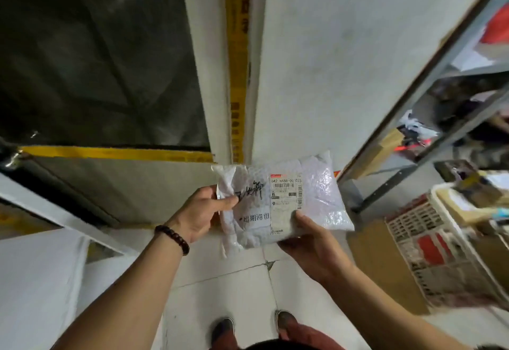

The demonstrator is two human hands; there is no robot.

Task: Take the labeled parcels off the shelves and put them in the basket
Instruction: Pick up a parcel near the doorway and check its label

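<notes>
I hold a white plastic parcel [286, 201] in front of me with both hands, label side up. It carries a printed shipping label, handwritten black marks and printed characters. My left hand [201, 212] pinches its left edge, thumb on top. My right hand [308, 242] grips its lower edge from beneath, thumb on the label. A white plastic basket [440, 242] with latticed walls stands on the floor at the right, with several parcels in it. Metal shelves [429, 118] with parcels rise at the right.
A white wall and pillar with yellow tape [237, 74] stand straight ahead. A dark covered opening [96, 55] fills the upper left. A brown cardboard piece [382, 261] lies beside the basket. My shoes [223, 330] stand on grey floor tiles.
</notes>
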